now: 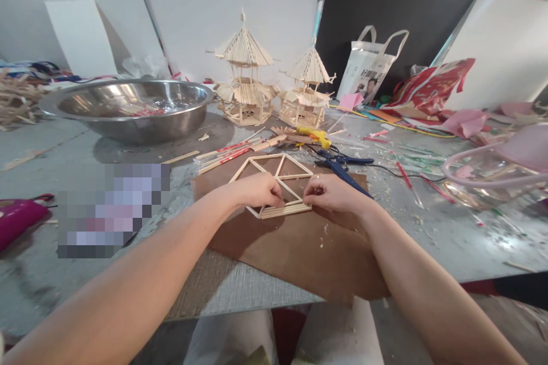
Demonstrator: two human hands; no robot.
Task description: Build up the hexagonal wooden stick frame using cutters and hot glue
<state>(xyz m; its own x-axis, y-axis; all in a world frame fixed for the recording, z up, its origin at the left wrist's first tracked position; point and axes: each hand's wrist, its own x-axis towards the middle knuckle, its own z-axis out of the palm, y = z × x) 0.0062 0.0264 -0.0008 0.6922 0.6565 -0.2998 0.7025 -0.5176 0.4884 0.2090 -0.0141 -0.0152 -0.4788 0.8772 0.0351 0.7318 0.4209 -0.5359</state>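
Observation:
A flat polygonal frame of pale wooden sticks, with spokes meeting near its middle, lies on a brown board. Several sticks lie side by side along its near edge. My left hand has its fingers pressed together at the left part of these sticks. At their right end, my right hand pinches with thumb and fingers, touching the frame's right corner. The fingertips of both hands seem to hold one thin stick between them, over the near edge.
Behind stand two stick pagodas. A steel basin is at left, a yellow glue gun and blue pliers beyond the board. A white bag, red packaging and plastic scraps lie right.

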